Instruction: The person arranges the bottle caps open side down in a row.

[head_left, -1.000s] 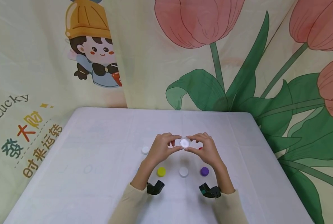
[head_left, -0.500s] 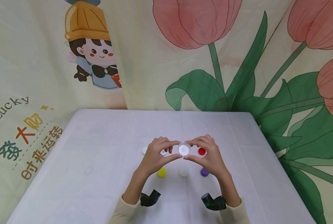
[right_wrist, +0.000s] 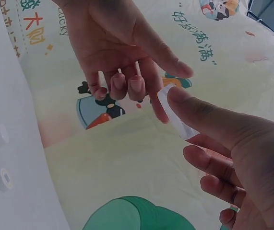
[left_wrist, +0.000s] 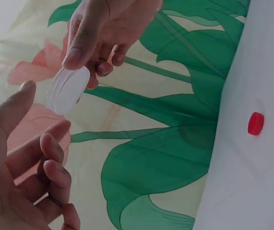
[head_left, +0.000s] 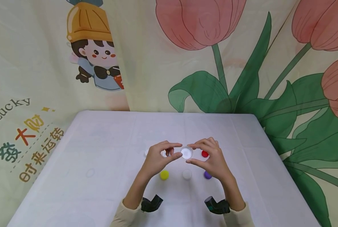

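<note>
A small round clear-and-white plastic jar (head_left: 187, 152) with a ridged edge is held up above the table. My right hand (head_left: 214, 157) pinches it between thumb and fingers, as the left wrist view also shows with the jar (left_wrist: 68, 90) under the right thumb. My left hand (head_left: 158, 157) is beside the jar's left edge, thumb and index finger spread. Both wrist views show a gap between the left fingers and the jar (right_wrist: 177, 115). The left hand's other fingers are loosely bent and hold nothing.
Round pieces lie on the white-covered table (head_left: 115, 176): yellow (head_left: 164, 175), white (head_left: 187, 174), purple (head_left: 207, 175) and red (head_left: 204, 153). White discs (right_wrist: 0, 134) are partly hidden behind the left hand in the head view. A printed cloth (head_left: 146, 63) hangs behind.
Both hands came lower and nearer with the jar, uncovering the red piece. In the last half second the left fingers came off the jar, leaving it in the right hand.
</note>
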Motion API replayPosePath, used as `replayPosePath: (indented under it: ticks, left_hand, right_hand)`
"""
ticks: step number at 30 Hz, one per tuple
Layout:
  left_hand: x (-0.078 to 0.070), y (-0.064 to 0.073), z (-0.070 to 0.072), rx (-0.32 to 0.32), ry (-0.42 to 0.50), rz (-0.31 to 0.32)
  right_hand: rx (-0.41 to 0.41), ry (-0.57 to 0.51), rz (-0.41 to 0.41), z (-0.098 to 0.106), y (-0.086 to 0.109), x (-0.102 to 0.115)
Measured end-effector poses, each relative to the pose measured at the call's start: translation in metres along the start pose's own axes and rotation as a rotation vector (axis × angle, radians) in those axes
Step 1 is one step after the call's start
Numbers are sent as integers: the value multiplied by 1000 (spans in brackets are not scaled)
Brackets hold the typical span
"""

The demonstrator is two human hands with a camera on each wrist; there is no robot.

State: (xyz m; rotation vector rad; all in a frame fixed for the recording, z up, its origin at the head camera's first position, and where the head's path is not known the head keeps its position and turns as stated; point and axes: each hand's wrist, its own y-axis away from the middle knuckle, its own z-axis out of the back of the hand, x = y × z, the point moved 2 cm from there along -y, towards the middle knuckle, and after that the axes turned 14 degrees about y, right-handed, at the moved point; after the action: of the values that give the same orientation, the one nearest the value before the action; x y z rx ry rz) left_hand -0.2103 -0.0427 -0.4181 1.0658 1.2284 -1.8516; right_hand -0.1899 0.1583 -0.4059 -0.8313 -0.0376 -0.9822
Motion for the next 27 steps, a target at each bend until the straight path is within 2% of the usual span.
replayPosePath:
  ticks: [2, 5, 7, 9, 15, 22, 27]
  left_hand:
    - [2, 0, 0, 3, 67, 118]
    - [4, 0, -1, 44, 165, 275]
    - [4, 0, -3, 73, 236, 352]
    - [5, 0, -4, 87, 286, 400]
    - [8, -2, -7, 55, 306, 440]
    - [9, -1, -8, 24, 301, 416]
    - [9, -1, -8, 4, 265, 389]
  right_hand:
    - [2, 3, 2, 0, 0, 0]
    - [5, 11, 0, -1, 0, -1]
    - [6, 14, 2, -2, 0, -1]
    - [6, 14, 6, -2, 0, -1]
    - [17, 18, 13, -3, 0, -1]
    - [34, 27, -1, -5, 0, -1]
    - [61, 30, -26, -7, 1, -2]
